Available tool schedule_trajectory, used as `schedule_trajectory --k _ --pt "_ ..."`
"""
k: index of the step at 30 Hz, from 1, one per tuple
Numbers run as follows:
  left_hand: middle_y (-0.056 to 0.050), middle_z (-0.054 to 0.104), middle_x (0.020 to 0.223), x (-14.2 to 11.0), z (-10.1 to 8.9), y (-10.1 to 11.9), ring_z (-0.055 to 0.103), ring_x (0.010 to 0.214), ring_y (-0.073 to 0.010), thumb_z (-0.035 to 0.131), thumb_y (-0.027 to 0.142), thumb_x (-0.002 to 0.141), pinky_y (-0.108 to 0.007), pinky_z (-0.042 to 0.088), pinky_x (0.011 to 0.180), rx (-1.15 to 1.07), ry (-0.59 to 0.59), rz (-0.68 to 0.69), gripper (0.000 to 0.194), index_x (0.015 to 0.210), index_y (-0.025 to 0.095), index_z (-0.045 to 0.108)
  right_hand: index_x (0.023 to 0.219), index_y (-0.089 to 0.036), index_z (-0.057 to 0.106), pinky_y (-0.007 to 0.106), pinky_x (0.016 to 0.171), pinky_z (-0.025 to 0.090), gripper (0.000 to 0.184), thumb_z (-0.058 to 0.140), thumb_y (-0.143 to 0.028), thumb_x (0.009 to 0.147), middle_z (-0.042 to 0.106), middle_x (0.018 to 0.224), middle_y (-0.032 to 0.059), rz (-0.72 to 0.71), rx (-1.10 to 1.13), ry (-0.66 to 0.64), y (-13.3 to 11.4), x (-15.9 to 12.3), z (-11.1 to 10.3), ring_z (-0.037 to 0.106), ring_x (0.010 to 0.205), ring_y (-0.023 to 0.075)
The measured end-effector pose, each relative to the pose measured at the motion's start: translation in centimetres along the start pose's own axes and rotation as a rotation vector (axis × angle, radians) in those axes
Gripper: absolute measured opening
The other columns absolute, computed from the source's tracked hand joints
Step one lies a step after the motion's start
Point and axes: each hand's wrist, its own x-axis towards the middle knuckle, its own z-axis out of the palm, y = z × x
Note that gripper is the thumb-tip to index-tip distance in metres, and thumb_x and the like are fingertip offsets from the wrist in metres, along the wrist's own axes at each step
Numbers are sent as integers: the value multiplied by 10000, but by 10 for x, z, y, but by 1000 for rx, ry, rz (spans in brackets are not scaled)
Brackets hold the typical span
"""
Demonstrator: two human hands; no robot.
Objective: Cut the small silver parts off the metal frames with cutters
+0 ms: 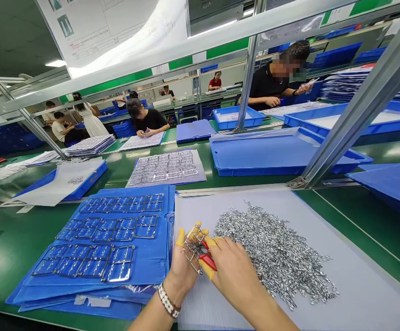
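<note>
My left hand (181, 262), with yellow covers on its fingertips, is closed on a small metal frame (188, 239) with crossbars. In my right hand (232, 271) are red-handled pliers (207, 262), their tips at the middle of that frame and partly hidden by the fingers. To the right of both hands lies a large heap of small shiny metal pieces (272, 248) on a white sheet (345, 276). Left of my hands, several similar metal frames (119, 263) rest in three rows on a stack of blue sheets (145, 271).
Behind the frames, a white board (200, 172) carries more frames. A blue tray (255, 172) stands at the back right, another tray (89, 181) at the left. A slanted metal post (355, 101) rises at the right. Co-workers sit across the bench, one person (265, 85) at the right.
</note>
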Motion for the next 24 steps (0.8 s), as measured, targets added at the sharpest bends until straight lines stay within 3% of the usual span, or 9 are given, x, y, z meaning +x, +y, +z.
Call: schedule_trajectory --k 4,9,12,17,24 --pt "-124 697 1037 2 -4 -2 631 929 -251 455 481 882 -380 420 914 42 15 29 482 1169 135 628 1103 -203 608 366 745 377 332 650 -311 792 665 955 65 4 -8 -42 -2 1 -1 564 871 243" --pt "-118 697 1034 3 -4 -4 611 988 -250 471 468 882 -360 412 921 87 36 67 475 1181 131 624 1027 -199 637 367 730 374 216 610 -242 817 665 897 60 3 -71 -91 -5 0 -4 577 859 244" --pt "-110 690 1049 1 -5 -3 603 993 -244 471 487 878 -343 425 886 92 34 35 486 1189 145 621 1029 -201 638 360 705 374 217 605 -208 815 662 873 54 3 -96 -104 -3 -1 -8 584 824 233" --pt "-101 668 1102 -3 -3 0 595 968 -221 446 543 871 -306 450 777 79 29 -70 516 1179 170 627 1099 -204 613 384 740 369 291 610 -314 830 660 949 63 76 -113 -86 11 3 -15 575 898 262" --pt "-94 648 1145 -4 1 -1 570 1015 -218 405 520 896 -294 447 763 99 36 -76 510 1214 174 603 1077 -208 615 378 766 358 267 592 -334 843 667 972 70 100 -104 -125 16 10 -11 577 936 261"
